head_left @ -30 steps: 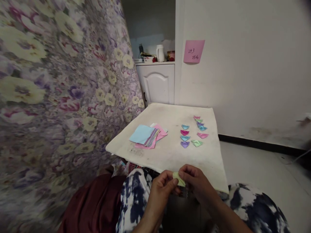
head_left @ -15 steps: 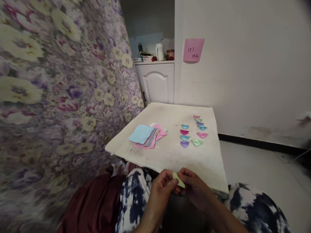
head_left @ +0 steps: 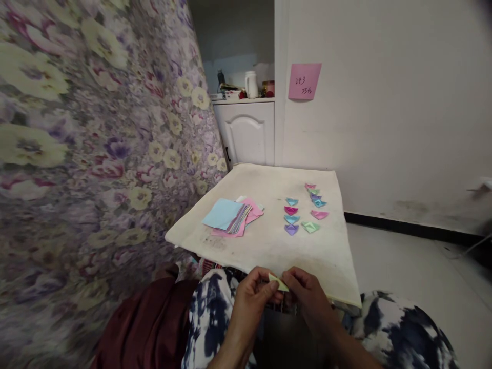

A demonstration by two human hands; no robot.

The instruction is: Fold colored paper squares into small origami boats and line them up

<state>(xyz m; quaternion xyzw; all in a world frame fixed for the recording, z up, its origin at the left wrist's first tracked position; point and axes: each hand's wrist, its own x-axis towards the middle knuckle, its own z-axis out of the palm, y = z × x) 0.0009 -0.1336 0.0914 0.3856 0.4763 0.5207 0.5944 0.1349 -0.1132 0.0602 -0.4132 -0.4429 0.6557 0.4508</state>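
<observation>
A small folded yellow paper (head_left: 279, 283) is pinched between my two hands at the near edge of the table. My left hand (head_left: 255, 294) is closed on its left end, thumb on top. The fingertips of my right hand (head_left: 306, 289) grip its right end. Beyond my hands, on the cream table cover (head_left: 261, 251), several small folded paper boats stand in two rough columns, among them a purple boat (head_left: 291, 229), a green boat (head_left: 310, 226) and a pink boat (head_left: 319, 214).
A fanned stack of coloured paper sheets (head_left: 223, 214) lies on the table's left half. Floral curtain (head_left: 115, 154) hangs at the left. Behind the table stand a white cabinet (head_left: 249, 133) with a white jug (head_left: 251, 84) on it and a wall bearing a pink note (head_left: 305, 81).
The yellow paper has tilted flatter and moved slightly up and left between my fingers. My right hand has shifted its hold along it. The boats and the stack stay where they were.
</observation>
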